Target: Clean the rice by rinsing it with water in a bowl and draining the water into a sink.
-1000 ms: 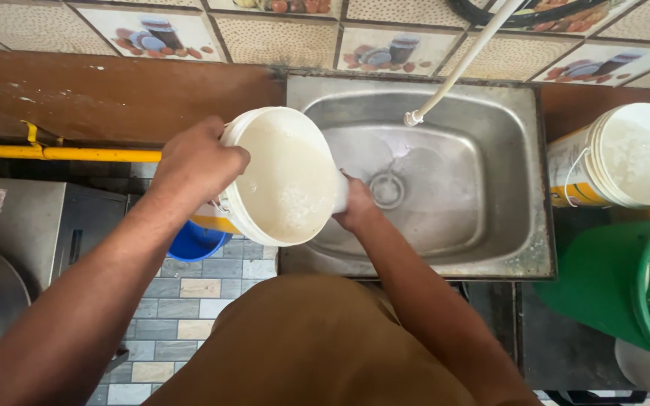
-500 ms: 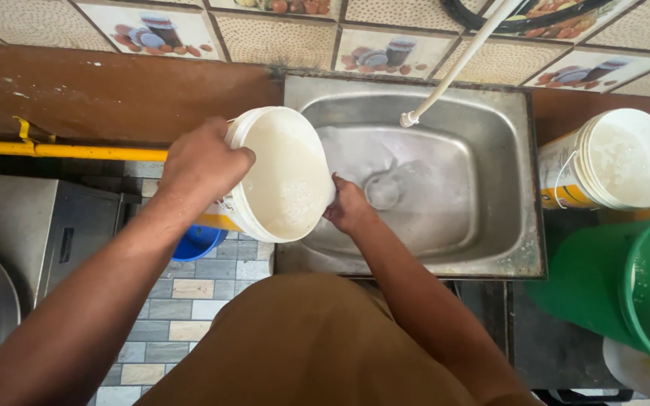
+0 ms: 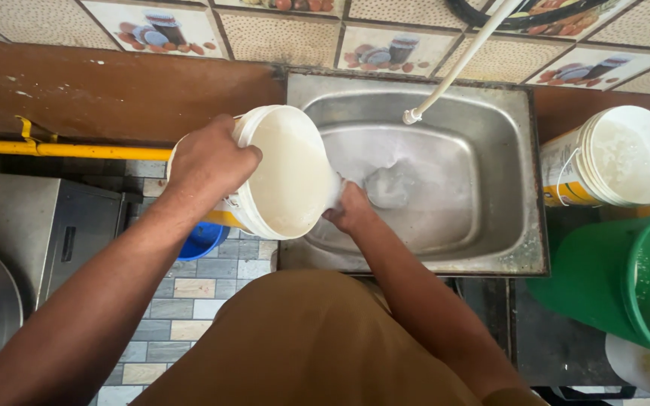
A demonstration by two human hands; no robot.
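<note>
A white bucket (image 3: pixel 283 173) is tipping on its side over the left edge of a steel sink (image 3: pixel 490 248), its mouth facing the camera. The left hand (image 3: pixel 208 162) is gripping its upper wall, fingers curled over the rim. The right hand (image 3: pixel 351 210) is pressing against the lower rim, closed around it, inside the sink

Yellow-and-white label bands on the tilted held bucket (image 3: pixel 280 173) and the right-hand bucket (image 3: pixel 615 162).

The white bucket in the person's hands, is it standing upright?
No, the white bucket is tipped on its side over the sink, its open mouth facing the camera.
</note>
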